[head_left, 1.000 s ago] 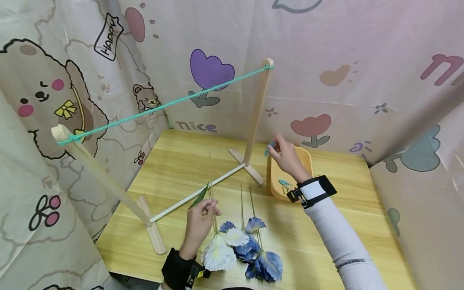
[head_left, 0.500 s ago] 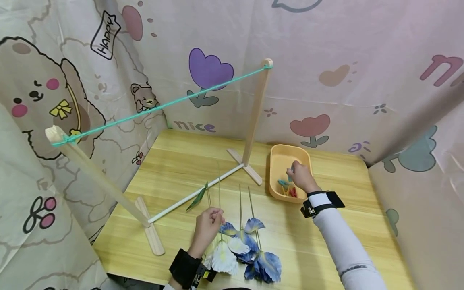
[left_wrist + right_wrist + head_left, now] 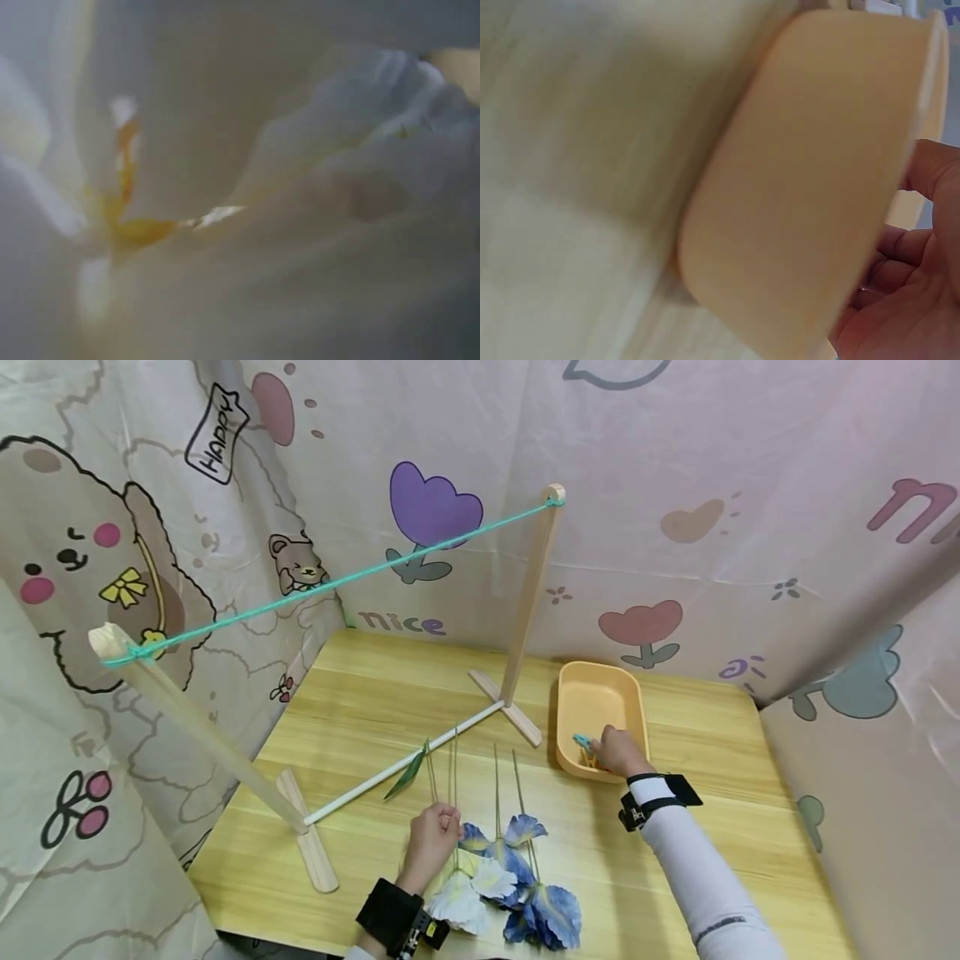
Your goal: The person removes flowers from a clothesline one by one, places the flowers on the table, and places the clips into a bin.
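A white artificial flower hangs head-down below my left hand, which pinches its thin stem near the table's front. Pale petals with a yellow-orange centre fill the left wrist view, blurred. My right hand reaches over the near right rim of the yellow tray, fingers down among several small clothespins. A turquoise clothespin shows beside the fingertips. From the right wrist, the tray's outer wall hides most of the fingers; I cannot tell whether they hold a clothespin.
Blue artificial flowers lie right of the white one, stems pointing away. A green leaf lies near the stand's white bottom rod. Turquoise string stretches between two wooden posts. Printed curtains surround the wooden table.
My right hand, earlier raised at the tray's far left with a blue clothespin, has moved to the near right and down into it. My left hand has shifted slightly right and nearer, with the white flower.
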A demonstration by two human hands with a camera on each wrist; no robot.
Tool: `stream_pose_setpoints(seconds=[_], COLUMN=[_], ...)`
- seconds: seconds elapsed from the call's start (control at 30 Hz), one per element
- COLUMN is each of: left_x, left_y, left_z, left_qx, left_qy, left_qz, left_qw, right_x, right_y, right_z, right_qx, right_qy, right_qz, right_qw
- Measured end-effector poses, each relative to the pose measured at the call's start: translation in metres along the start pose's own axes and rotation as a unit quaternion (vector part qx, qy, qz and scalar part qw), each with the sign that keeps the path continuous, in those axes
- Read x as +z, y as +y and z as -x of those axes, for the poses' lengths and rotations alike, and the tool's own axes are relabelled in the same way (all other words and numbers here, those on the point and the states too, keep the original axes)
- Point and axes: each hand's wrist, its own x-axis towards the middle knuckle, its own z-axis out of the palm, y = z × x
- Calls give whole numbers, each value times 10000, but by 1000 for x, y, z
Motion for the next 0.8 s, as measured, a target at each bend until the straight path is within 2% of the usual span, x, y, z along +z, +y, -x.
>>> stream_pose_setpoints(seconds=[0.1, 0.2, 0.33, 0.57, 0.8], left_x=[2, 3, 1, -6, -18], left_y=[-4, -7, -7, -1, 8], left_z=[0, 0, 4, 8, 8], left_qx=[-17, 26, -18, -67, 208], left_qy=[38, 81, -65, -694, -1456], left_qz=[-109, -406, -783, -1091, -1209], left_qw=[9999, 9991, 9969, 9916, 9817], right_x=[8, 12, 13, 10, 9], right_y=[2, 3, 4, 3, 1], right_z=[0, 1, 2, 5, 12], right_qx=[18, 16, -7, 71, 38], right_qy=[-102, -96, 29, 107, 259], right_qz=[28, 102, 119, 70, -156], right_qw=[9999, 9999, 9999, 9999, 9995])
